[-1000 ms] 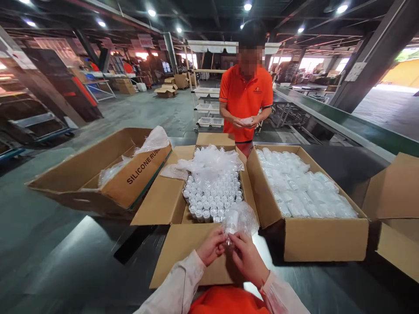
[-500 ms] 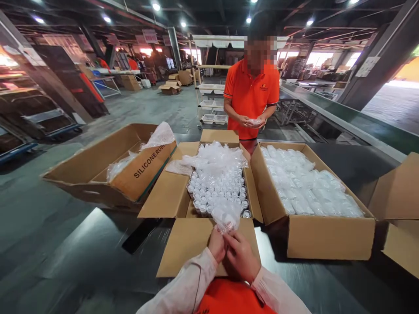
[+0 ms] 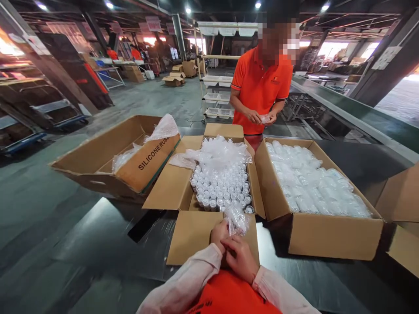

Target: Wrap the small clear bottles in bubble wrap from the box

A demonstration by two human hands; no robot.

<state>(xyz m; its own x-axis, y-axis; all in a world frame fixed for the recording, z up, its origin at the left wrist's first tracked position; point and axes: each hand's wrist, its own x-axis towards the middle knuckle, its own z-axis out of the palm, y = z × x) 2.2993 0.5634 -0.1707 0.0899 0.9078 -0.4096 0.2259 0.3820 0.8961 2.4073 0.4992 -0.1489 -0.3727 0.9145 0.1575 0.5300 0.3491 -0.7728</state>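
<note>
Clear plastic wrap (image 3: 237,218) is bunched above the near flap of the middle carton (image 3: 190,235). My left hand (image 3: 219,234) is closed round its lower end. Close against it, my right hand (image 3: 241,257) has bent fingers touching the left hand and the bottom of the wrap; whether they pinch anything is hidden. Beyond my hands, the middle carton holds many white-capped bottles (image 3: 219,192), partly covered by loose plastic bags (image 3: 219,152).
On the right, an open carton (image 3: 334,235) is filled with wrapped bundles (image 3: 314,183). A carton (image 3: 98,183) with plastic inside lies left. A black flat object (image 3: 144,226) rests on the table. Across it stands a person (image 3: 262,87) holding a small clear item.
The plastic between my hands is more bunched up and sits slightly right. The view has shifted a little. The person opposite leans further forward, hands apart around the small item.
</note>
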